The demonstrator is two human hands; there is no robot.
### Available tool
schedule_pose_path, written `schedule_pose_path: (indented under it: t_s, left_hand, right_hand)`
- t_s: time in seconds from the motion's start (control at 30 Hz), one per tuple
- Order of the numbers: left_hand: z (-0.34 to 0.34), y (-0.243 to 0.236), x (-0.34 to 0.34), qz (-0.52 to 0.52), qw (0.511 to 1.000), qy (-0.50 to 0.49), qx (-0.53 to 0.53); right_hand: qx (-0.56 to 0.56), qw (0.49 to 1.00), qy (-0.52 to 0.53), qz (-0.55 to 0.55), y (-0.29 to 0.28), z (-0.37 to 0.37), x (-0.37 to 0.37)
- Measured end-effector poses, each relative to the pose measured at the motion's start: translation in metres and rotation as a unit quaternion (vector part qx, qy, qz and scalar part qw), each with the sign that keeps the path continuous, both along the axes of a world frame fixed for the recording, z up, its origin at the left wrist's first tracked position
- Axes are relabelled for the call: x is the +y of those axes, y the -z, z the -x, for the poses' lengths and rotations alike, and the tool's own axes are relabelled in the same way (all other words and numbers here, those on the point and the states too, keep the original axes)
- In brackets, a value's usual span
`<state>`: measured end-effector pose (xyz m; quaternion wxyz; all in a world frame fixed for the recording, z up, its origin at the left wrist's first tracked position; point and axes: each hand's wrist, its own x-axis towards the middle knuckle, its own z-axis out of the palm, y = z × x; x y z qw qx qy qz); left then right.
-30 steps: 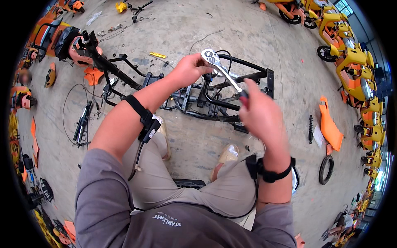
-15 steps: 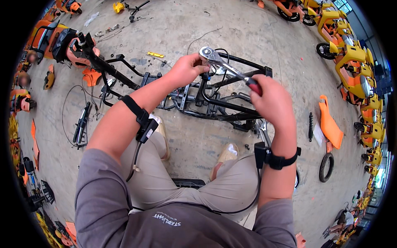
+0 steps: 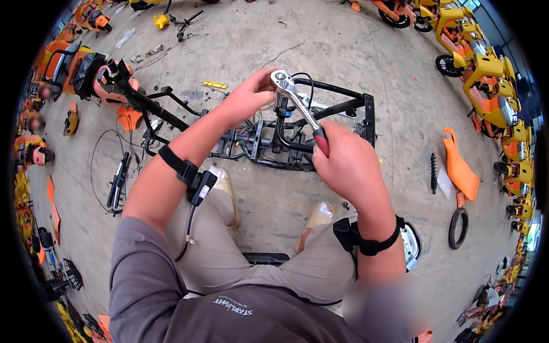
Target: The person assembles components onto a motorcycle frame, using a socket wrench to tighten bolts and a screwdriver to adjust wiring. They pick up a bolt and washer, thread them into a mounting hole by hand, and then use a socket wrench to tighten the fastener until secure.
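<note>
My right hand (image 3: 346, 160) is wrapped round the red and black handle of a ratchet wrench (image 3: 303, 111), its shiny metal shaft slanting up and left. My left hand (image 3: 251, 98) is closed at the wrench's round head, with fingertips partly hidden behind it. Below that head, a black upright tube with a blue band (image 3: 283, 112) belongs to a black scooter frame (image 3: 294, 142) lying across the floor in front of me. The fastener under the wrench head is hidden. A black cable (image 3: 309, 80) loops up just right of the head.
A yellow tool-like piece (image 3: 215, 84) lies beyond the frame. To the left are a black shock-like part (image 3: 117, 184) and an orange scooter (image 3: 63, 63). On the right lie an orange panel (image 3: 457, 166), a black spring (image 3: 433, 173) and a tyre (image 3: 458, 228). Yellow scooters (image 3: 486, 91) line the far right.
My right hand has come left and toward me, swinging the wrench handle to a steeper slant. My left hand has shifted slightly left and up beside the wrench head.
</note>
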<state>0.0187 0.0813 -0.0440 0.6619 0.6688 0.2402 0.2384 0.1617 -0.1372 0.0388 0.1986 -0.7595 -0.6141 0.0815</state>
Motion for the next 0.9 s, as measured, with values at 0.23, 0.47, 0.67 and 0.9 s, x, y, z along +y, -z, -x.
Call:
schedule_pose_path:
  t_s: [0.23,0.47,0.67,0.9]
  left_hand:
    - [0.000,0.001,-0.003,0.022,1.000,0.013,-0.019]
    - [-0.003,-0.005,-0.002,-0.015,1.000,0.013,0.013]
    - [-0.004,-0.005,0.007,0.012,1.000,0.015,0.006]
    - [-0.014,-0.002,0.002,0.037,0.999,0.001,-0.040]
  right_hand:
    - [-0.003,1.000,-0.021,0.013,-0.001,0.003,-0.002]
    - [-0.016,1.000,-0.012,0.020,-0.003,-0.001,0.000]
    - [-0.010,1.000,-0.020,0.019,-0.003,-0.001,-0.003]
    - [-0.045,0.999,-0.003,-0.020,0.004,0.001,-0.001]
